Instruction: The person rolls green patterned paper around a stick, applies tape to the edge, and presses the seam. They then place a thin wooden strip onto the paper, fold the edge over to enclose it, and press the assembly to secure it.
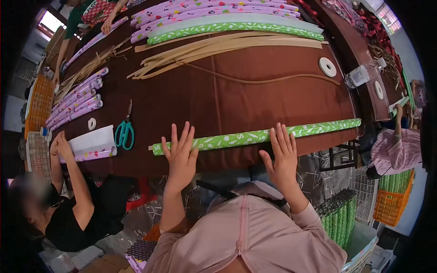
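A long green roll of patterned wrapping paper (232,139) lies across the near side of the brown-covered table (173,100). A thin tan strip end sticks out at its left tip. My left hand (180,152) rests flat on the roll near its left end, fingers spread. On the roll right of its middle lies my right hand (281,152), fingers stretched out and thumb apart. Neither hand grasps anything. Teal-handled scissors (124,132) lie to the left of my left hand.
Tan paper strips (227,45), a green sheet (236,31) and purple rolls (214,13) lie at the back. A tape roll (327,67) and plastic bottle (365,73) are at right. Co-workers sit left, one handling a purple sheet (93,145). Crates of green rolls (339,218) stand below right.
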